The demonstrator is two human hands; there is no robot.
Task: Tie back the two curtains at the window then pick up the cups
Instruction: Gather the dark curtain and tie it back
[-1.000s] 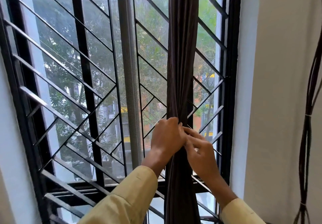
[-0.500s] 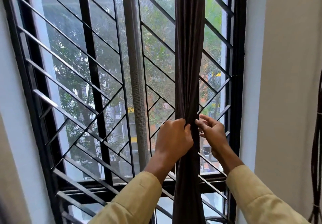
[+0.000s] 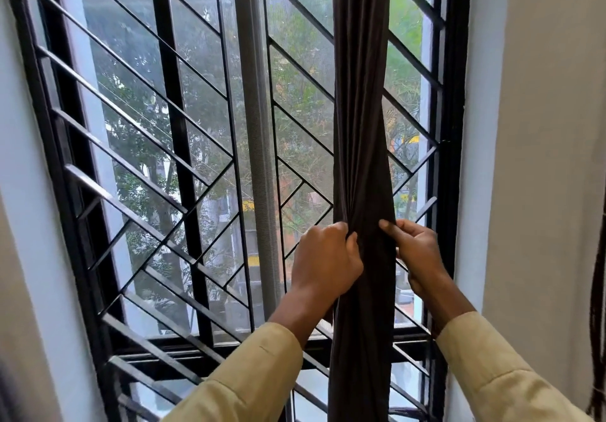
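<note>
A dark brown curtain (image 3: pixel 360 100) hangs gathered into a narrow bunch in front of the right half of the window. My left hand (image 3: pixel 324 257) grips the bunch from its left side at about sill-to-mid height. My right hand (image 3: pixel 414 251) pinches the bunch's right edge at the same height, fingers curled into the fabric. Both sleeves are tan. Below my hands the curtain falls straight down past the sill. No cups are in view, and a second curtain shows only as a dark edge at the far left bottom.
A black metal window grille (image 3: pixel 183 165) with slanted bars stands just behind the curtain. A grey rolled mesh strip (image 3: pixel 259 146) runs down the middle. White wall (image 3: pixel 541 159) lies right, with dark cords (image 3: pixel 595 323) hanging at the far right edge.
My right hand moved from in front of the curtain to its right side and now grips the edge. The view shifted left, so the curtain sits further right.
</note>
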